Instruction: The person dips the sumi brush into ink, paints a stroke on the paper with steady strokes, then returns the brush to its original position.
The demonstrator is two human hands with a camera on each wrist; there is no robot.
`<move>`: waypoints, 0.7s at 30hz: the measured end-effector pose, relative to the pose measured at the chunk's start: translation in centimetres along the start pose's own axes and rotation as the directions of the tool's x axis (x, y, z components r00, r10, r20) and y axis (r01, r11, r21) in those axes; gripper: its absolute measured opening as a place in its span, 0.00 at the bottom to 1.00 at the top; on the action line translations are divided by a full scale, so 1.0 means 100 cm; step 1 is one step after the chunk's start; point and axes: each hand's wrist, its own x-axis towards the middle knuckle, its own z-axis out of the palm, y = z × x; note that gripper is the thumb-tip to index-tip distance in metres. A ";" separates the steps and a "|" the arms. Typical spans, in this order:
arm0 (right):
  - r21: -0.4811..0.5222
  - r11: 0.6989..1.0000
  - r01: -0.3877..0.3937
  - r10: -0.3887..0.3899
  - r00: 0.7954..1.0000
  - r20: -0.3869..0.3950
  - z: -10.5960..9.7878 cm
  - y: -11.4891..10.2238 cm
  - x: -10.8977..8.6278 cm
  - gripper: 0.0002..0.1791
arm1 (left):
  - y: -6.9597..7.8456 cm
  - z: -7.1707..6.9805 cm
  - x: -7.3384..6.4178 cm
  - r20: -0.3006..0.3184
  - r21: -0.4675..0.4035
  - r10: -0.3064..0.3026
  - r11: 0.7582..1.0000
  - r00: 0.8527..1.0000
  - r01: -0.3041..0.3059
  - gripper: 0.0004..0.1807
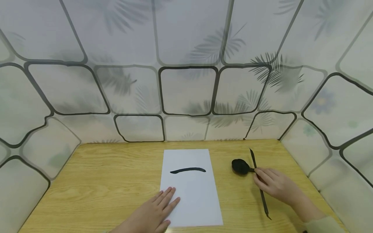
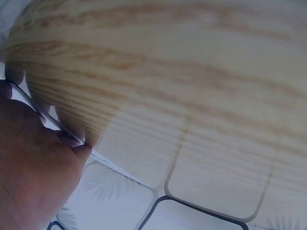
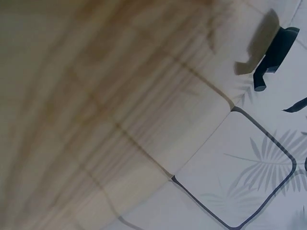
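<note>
A white sheet of paper (image 1: 195, 194) lies on the wooden table, with one curved black brush stroke (image 1: 187, 170) across its upper half. My left hand (image 1: 152, 208) rests on the paper's lower left edge, fingers extended. In the left wrist view, the left hand (image 2: 38, 158) shows beside the thin edge of the paper (image 2: 53, 120). My right hand (image 1: 278, 186) pinches a thin black brush (image 1: 263, 197) near its middle. Left of those fingertips sits a round black ink dish (image 1: 240, 166) with a short handle. The right wrist view shows the dish (image 3: 278, 50), but no hand.
The yellow wood-grain table (image 1: 113, 174) reaches back to a pale wall covering (image 1: 186, 90) with dark outlines and leaf prints. Similar patterned walls stand at the left and right sides, the right one close to my right forearm (image 1: 309, 207).
</note>
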 end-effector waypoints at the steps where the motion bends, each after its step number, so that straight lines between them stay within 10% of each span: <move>1: 0.004 1.000 0.003 -0.003 1.000 0.003 0.000 0.000 -0.001 0.22 | 0.000 0.000 0.000 -0.003 -0.001 0.000 1.000 1.000 0.000 0.34; 21: -0.008 0.997 0.077 -0.076 0.992 0.098 0.006 0.004 -0.029 0.26 | 0.001 0.000 -0.001 -0.040 0.041 0.004 0.999 0.999 -0.003 0.34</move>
